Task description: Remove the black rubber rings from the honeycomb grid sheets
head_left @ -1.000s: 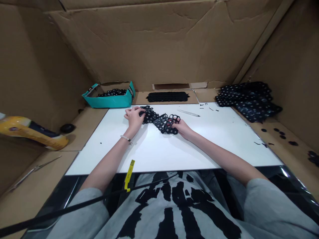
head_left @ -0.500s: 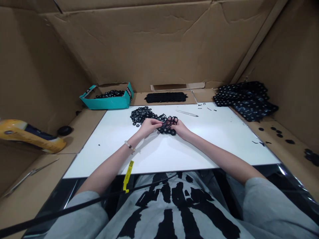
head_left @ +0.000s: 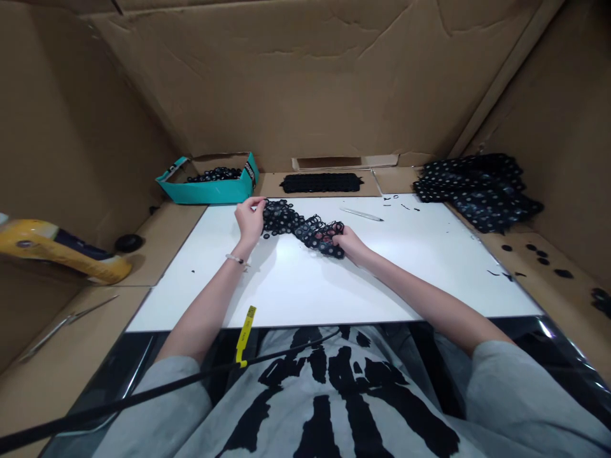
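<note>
A black sheet full of round holes is bunched up on the white board, its rings partly loosened. My right hand is closed on the sheet's right end, with fingers behind and through it. At the far left edge of a pile of small black rings and discs, my left hand is pinched, thumb against fingertips. What sits in that pinch, if anything, is too small to make out. Pile and sheet meet in the middle, so their border is hard to see.
Behind the board stand a teal box holding black rings and a folded black strip. A pen lies beyond my right hand. Perforated black sheets are heaped right; a yellow bottle and tweezers lie left.
My left hand has moved away from the sheet, left and farther back, to the pile's far edge. My right hand keeps its hold, shifted slightly right.
</note>
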### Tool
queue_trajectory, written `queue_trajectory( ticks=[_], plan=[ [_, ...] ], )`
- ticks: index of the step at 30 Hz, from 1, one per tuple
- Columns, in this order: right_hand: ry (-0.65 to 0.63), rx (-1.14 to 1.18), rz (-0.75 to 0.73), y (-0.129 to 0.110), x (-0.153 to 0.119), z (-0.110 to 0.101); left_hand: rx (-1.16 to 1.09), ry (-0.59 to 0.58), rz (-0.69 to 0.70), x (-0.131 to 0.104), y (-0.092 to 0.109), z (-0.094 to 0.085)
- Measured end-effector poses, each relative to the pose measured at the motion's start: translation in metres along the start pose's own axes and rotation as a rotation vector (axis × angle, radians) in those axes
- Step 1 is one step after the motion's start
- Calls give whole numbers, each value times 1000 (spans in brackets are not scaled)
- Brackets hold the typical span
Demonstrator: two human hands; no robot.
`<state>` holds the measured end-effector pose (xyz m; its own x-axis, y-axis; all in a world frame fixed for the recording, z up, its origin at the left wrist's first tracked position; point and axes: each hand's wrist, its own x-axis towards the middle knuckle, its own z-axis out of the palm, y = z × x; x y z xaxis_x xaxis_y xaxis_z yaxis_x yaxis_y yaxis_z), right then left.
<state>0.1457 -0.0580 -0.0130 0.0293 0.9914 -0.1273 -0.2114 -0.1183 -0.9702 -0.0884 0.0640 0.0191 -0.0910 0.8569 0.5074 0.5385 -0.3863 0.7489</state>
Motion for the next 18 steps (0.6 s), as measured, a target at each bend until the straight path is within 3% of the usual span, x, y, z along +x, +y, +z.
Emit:
queue_trajectory(
  ticks=[3, 6, 8, 11, 14, 18],
  plan=[
    [-13, 42, 36, -6, -2, -1, 226, 7, 102, 5, -6, -9],
    [-46, 45, 37, -10, -5, 2, 297, -57, 227, -7, 5, -6],
    [-41, 59, 38, -11, -6, 5, 245, -190, 335, -20, 20, -1],
    [-38, 109, 28, -11, -8, 8, 129, -520, 423, -42, 41, 7],
    [-65, 107, 22, -10, -8, 10, -3, -755, 272, -58, 51, 15],
    [-72, 164, 47, -9, -5, 12, -259, -860, -89, -64, 47, 22]
  ],
)
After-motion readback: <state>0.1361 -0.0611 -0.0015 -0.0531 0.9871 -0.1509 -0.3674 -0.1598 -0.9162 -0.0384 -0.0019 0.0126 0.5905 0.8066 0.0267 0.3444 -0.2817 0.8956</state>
